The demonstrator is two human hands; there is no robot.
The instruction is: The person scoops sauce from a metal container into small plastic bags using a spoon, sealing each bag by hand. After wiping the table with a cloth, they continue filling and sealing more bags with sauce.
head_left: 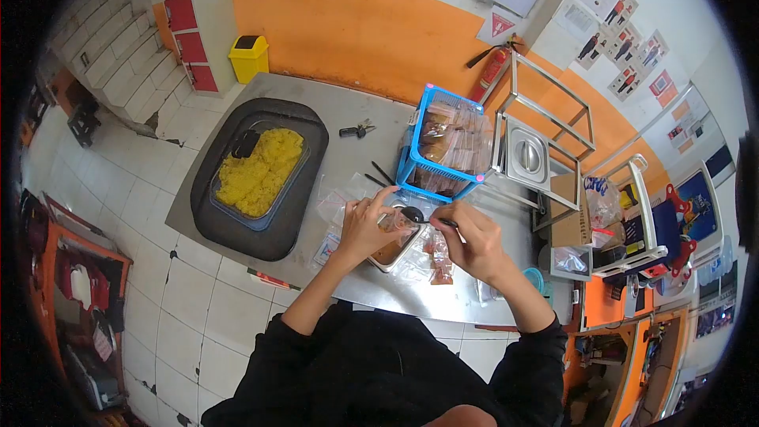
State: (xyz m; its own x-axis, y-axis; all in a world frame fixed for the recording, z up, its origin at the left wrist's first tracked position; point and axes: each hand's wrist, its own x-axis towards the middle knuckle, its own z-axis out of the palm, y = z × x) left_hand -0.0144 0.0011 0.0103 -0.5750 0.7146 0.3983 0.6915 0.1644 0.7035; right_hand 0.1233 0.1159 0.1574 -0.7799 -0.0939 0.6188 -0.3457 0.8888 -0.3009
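Observation:
My left hand [365,225] is closed on a small clear plastic bag [401,222], held above a metal container [389,257] of brownish-orange contents. In my right hand [476,242] is the handle of a black ladle [412,213], whose bowl is right at the bag's mouth. Flat filled plastic packets [441,259] lie on the steel table below my right hand. Just beyond both hands stands a blue basket [433,182] filled with bagged brown food.
A black tray [207,217] on the table's left holds a tub of yellow food [261,172]. Keys [357,130] lie near the back. A lidded steel pan [527,154] sits in a metal rack [545,115] at right. A yellow bin [250,59] stands behind.

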